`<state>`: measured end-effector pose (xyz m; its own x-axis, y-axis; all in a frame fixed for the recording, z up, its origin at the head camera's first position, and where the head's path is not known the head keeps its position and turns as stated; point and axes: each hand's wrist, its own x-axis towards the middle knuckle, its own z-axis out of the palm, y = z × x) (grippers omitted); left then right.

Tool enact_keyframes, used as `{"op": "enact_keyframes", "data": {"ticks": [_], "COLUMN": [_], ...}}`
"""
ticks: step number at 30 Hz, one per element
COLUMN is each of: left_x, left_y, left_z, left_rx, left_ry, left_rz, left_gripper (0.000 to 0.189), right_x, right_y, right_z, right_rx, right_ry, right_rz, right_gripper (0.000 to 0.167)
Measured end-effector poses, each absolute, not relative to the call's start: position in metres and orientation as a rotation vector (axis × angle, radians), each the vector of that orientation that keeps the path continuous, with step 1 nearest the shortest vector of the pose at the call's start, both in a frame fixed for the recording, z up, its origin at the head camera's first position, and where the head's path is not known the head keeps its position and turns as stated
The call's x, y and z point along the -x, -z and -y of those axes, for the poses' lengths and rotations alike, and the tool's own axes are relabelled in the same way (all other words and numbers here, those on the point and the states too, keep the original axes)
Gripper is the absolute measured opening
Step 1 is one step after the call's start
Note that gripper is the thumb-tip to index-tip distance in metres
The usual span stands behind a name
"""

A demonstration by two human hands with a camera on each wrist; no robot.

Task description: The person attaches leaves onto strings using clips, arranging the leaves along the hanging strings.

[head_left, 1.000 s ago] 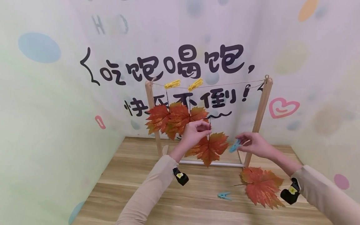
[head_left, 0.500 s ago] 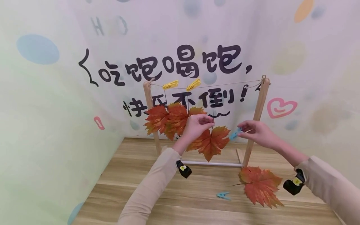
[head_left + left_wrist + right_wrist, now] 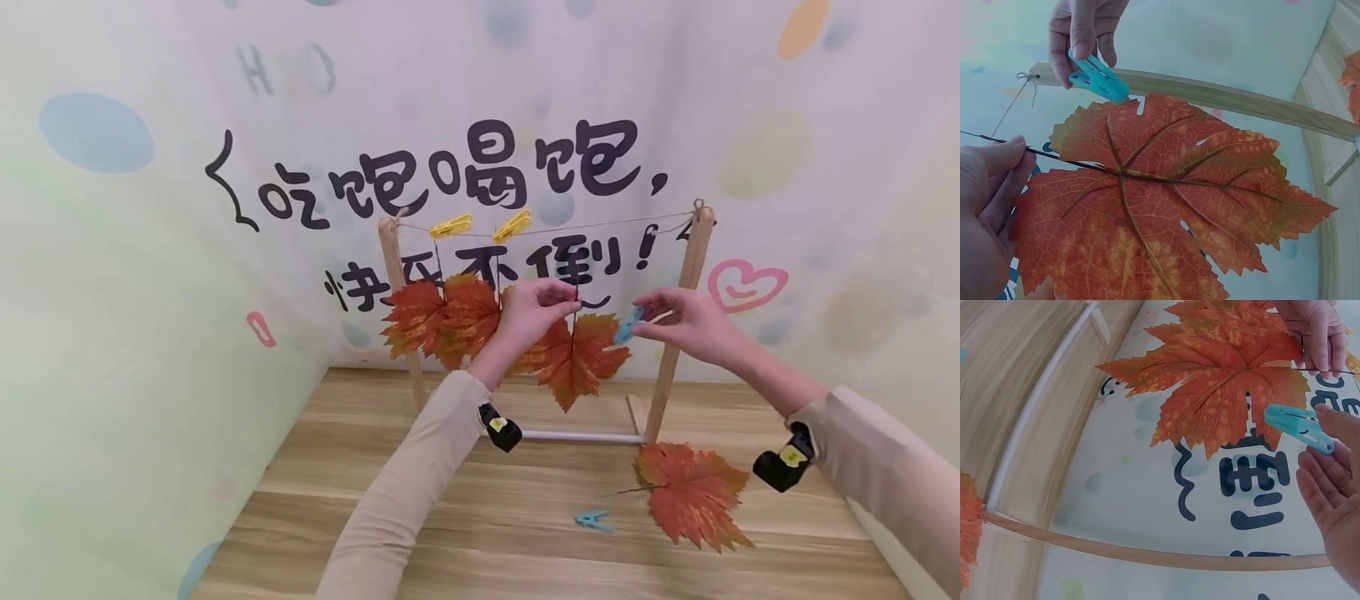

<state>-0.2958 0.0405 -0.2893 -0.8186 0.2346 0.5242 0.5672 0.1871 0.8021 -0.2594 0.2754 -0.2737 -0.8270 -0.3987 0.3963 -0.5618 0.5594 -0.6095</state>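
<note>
Orange-red jagged leaf | likely light, flimsy; best held by thin dark stem | our left grip pinches stem, right grip blue plastic clothespin

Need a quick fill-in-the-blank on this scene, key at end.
The left hand pinches an orange-red lobed leaf by its thin dark ____.
The right hand grips a plastic clothespin coloured ____.
On the thin brown twine line sit ____ yellow plastic clothespins.
Another red lobed leaf lies on the ____-grained table.
Key: stem; blue; two; wood.
</note>
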Motion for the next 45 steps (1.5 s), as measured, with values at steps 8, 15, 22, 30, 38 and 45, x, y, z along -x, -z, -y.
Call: {"op": "enact_keyframes", "data": {"ticks": [8, 15, 22, 30, 38, 45], "left_x": [0.306, 0.313, 0.318, 0.325, 0.330, 0.331], "left_y": [0.278, 0.271, 0.269, 0.267, 0.268, 0.267], "left_z": [-0.041, -0.040, -0.042, -0.048, -0.050, -0.052], "left_rx": [0.708, 0.713, 0.619, 0.548, 0.465, 0.473], "left_ry": [1.696, 1.714, 1.689, 1.676, 1.759, 1.768], "left_rz": [2.196, 2.162, 2.142, 2.180, 2.142, 2.134], "left_gripper": [0.019, 0.019, 0.017, 0.019, 0.020, 0.020], "right_x": [0.262, 0.266, 0.269, 0.272, 0.278, 0.285], "right_y": [0.258, 0.246, 0.233, 0.218, 0.207, 0.195], "right_z": [-0.268, -0.264, -0.257, -0.242, -0.228, -0.218], "right_rx": [-0.770, -0.717, -0.658, -0.647, -0.598, -0.548], "right_ry": [-1.123, -1.090, -1.055, -1.029, -1.054, -1.167], "right_rz": [2.516, 2.484, 2.425, 2.363, 2.259, 2.168], "right_gripper": [0.030, 0.031, 0.032, 0.036, 0.037, 0.035]}}
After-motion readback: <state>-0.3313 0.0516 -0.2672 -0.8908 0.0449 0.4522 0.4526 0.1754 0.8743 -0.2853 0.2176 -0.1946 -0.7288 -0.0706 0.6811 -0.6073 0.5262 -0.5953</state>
